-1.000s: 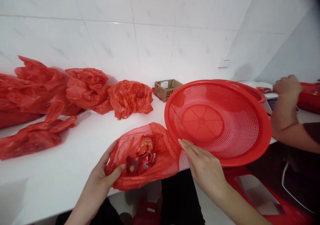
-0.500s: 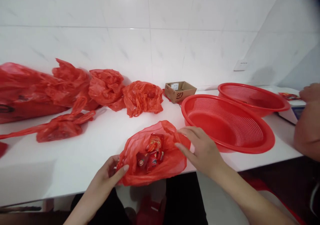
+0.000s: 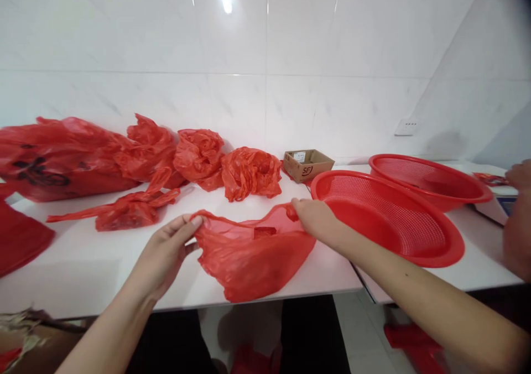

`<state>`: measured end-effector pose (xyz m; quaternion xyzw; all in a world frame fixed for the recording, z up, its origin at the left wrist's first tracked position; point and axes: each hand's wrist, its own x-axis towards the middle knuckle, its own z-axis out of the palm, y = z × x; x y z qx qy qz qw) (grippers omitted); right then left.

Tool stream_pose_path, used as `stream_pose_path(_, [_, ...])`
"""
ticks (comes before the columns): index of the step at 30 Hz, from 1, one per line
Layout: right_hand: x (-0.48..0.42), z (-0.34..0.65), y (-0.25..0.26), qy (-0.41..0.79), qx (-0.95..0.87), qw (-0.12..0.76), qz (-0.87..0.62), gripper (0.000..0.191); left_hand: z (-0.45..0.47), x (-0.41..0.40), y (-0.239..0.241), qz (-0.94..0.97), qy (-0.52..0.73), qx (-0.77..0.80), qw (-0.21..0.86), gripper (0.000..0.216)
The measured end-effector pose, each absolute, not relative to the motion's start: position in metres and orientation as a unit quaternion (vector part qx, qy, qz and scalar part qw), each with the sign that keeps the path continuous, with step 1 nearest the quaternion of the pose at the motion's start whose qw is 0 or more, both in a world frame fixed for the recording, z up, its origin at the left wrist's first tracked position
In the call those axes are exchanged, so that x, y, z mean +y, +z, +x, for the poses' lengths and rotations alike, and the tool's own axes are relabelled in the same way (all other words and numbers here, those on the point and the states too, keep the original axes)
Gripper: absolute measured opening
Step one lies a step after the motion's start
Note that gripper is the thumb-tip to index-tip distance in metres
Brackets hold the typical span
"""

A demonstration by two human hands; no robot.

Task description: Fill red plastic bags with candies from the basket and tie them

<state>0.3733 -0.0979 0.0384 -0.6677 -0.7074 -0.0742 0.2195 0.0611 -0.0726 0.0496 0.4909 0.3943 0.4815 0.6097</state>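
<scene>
A thin red plastic bag (image 3: 257, 263) is stretched between my two hands at the table's front edge. My left hand (image 3: 172, 249) pinches its left rim between thumb and fingers. On the other side my right hand (image 3: 313, 216) is closed on the bag's right rim. The mouth of the bag gapes toward the wall, and a small dark red packet (image 3: 264, 232) shows inside it. The bag's front wall hides whatever else lies in it.
Several filled red bags (image 3: 78, 158) line the wall, and a small knotted red bag (image 3: 126, 211) lies before them. A small cardboard box (image 3: 309, 166) stands behind two red sieve baskets (image 3: 454, 255). At far right, another person's arm (image 3: 516, 224) is near a scale (image 3: 504, 205).
My hands have raised the bag's rim and pulled it wide, and most of the packets are now hidden. My right hand has closed on the rim. The view has shifted left.
</scene>
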Motion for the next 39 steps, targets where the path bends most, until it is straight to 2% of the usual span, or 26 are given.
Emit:
stream_pose_path(2, [-0.094, 0.374, 0.074, -0.071, -0.694, 0.246, -0.673, 0.018, 0.062, -0.065, 0.073, 0.489, 0.524, 0.36, 0.597, 0.02])
stream_pose_path(5, [-0.091, 0.378, 0.116, -0.067, -0.643, 0.382, -0.66, 0.024, 0.061, -0.062, 0.109, 0.48, 0.614, 0.292, 0.554, 0.011])
stream_pose_path(7, [-0.088, 0.38, 0.125, -0.039, -0.642, 0.416, -0.643, 0.027, 0.062, -0.063, 0.125, 0.484, 0.649, 0.259, 0.527, 0.007])
stream_pose_path(12, [-0.075, 0.38, 0.099, 0.036, -0.695, 0.26, -0.669, 0.037, 0.069, -0.062, 0.127, 0.532, 0.582, 0.29, 0.542, 0.023])
stream_pose_path(15, [-0.072, 0.38, 0.08, 0.064, -0.69, 0.201, -0.692, 0.043, 0.07, -0.058, 0.117, 0.551, 0.555, 0.299, 0.548, 0.034])
stream_pose_path(21, [-0.073, 0.382, 0.071, 0.121, -0.715, 0.181, -0.665, 0.039, 0.062, -0.052, 0.11, 0.56, 0.557, 0.313, 0.527, 0.042])
stream_pose_path(24, [-0.071, 0.38, 0.079, 0.142, -0.713, 0.177, -0.663, 0.029, 0.059, -0.052, 0.11, 0.563, 0.552, 0.322, 0.524, 0.043])
stream_pose_path(26, [-0.069, 0.375, 0.084, 0.137, -0.699, 0.159, -0.683, 0.024, 0.06, -0.054, 0.109, 0.568, 0.544, 0.322, 0.526, 0.044])
stream_pose_path(31, [-0.057, 0.35, 0.079, -0.023, -0.675, 0.044, -0.737, 0.048, 0.07, -0.061, 0.11, 0.594, 0.518, 0.309, 0.532, 0.044])
stream_pose_path(34, [-0.045, 0.337, 0.074, -0.082, -0.672, -0.028, -0.735, 0.037, 0.076, -0.068, 0.112, 0.611, 0.507, 0.298, 0.53, 0.04])
stream_pose_path(37, [-0.036, 0.339, 0.09, -0.063, -0.663, -0.033, -0.745, 0.018, 0.075, -0.071, 0.111, 0.628, 0.493, 0.302, 0.521, 0.042])
stream_pose_path(39, [-0.035, 0.348, 0.113, -0.041, -0.663, -0.023, -0.747, 0.014, 0.072, -0.07, 0.11, 0.628, 0.49, 0.315, 0.515, 0.046])
